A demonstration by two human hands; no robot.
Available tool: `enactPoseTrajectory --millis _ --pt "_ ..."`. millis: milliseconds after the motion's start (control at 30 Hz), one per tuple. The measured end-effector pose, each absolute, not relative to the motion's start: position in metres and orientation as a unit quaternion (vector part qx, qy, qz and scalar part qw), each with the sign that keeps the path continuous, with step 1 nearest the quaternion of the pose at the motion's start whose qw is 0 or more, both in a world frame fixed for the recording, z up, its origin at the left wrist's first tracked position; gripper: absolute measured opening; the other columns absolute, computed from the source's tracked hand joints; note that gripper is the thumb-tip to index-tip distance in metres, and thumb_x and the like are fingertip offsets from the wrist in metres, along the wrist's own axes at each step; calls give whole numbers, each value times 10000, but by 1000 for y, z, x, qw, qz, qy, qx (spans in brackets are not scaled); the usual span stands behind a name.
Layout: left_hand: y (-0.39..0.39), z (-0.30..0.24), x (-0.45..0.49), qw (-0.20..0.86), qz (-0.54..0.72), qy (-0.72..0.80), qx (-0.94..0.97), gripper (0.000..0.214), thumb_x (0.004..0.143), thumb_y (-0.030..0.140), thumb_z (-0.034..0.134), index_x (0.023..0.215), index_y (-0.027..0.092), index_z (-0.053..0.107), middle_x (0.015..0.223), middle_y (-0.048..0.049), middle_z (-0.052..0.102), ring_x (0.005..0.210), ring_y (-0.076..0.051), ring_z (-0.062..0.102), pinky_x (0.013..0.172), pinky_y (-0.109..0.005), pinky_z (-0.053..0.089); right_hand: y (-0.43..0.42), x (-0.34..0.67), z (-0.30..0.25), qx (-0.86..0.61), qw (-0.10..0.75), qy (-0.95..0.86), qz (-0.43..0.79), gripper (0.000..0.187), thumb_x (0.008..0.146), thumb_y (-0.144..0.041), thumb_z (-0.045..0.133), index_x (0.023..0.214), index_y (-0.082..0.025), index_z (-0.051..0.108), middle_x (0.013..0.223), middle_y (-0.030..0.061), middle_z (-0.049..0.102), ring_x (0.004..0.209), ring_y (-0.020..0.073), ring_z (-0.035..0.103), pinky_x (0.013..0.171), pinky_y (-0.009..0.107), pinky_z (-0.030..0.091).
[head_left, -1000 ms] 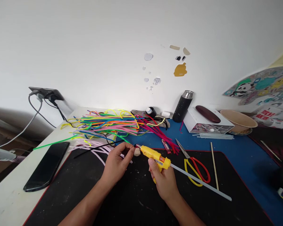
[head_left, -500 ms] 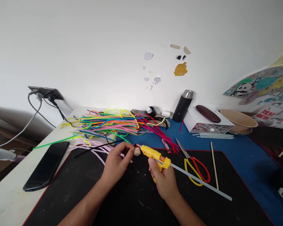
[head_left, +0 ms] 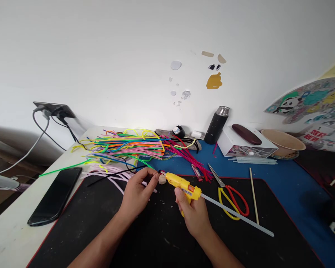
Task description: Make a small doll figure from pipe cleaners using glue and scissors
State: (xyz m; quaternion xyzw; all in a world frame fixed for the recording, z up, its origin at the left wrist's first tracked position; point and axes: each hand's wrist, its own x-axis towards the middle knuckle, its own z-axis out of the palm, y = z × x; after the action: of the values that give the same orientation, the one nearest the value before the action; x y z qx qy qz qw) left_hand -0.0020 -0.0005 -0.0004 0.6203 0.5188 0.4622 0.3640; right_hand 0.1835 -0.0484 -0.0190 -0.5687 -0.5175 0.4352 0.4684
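My left hand is closed, thumb and forefinger pinching a small dark piece whose kind I cannot make out. Just below those fingertips is a small rounded beige piece; whether the hand holds it is unclear. A black pipe cleaner runs left from behind this hand. My right hand is wrapped round a yellow glue gun, its nozzle pointing left at the dark piece. From the gun's back end sticks a long translucent glue stick.
Colourful pipe cleaners lie heaped behind my hands. Scissors and a thin wooden stick rest right on the black mat. A phone lies left. A black flask, white box and bowl stand behind.
The glue gun has shifted very slightly left, its nozzle staying at my left fingertips. My left hand has hardly moved.
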Motion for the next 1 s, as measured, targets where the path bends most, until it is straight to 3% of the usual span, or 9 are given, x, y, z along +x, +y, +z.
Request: enactPoseTrajectory --millis 533,700,833,1000 --pt "8 -7 -13 366 501 527 581 267 946 458 661 842 211 661 770 8 623 675 -152 528 668 -270 431 -39 189 -27 -618 494 -474 386 649 871 -795 633 821 -157 737 539 -18 522 510 160 499 491 281 416" --pt "8 -4 -14 377 513 519 571 282 941 465 651 814 214 641 733 13 599 657 -152 508 655 -272 420 -38 190 -24 -643 469 -508 330 622 913 -762 595 860 -166 766 576 30 626 564 214 611 539 305 494" --pt "7 1 -13 385 522 509 565 290 932 464 642 786 215 626 703 18 585 631 -148 495 637 -272 413 -36 192 -20 -639 450 -566 262 535 952 -668 585 1000 -176 789 861 110 793 809 283 744 726 343 581" --pt "7 4 -13 388 534 500 560 289 919 461 646 776 210 623 693 22 584 624 -144 501 630 -267 416 -35 201 -24 -661 361 -623 213 411 966 -586 584 937 -211 748 834 71 776 758 254 728 700 326 534"
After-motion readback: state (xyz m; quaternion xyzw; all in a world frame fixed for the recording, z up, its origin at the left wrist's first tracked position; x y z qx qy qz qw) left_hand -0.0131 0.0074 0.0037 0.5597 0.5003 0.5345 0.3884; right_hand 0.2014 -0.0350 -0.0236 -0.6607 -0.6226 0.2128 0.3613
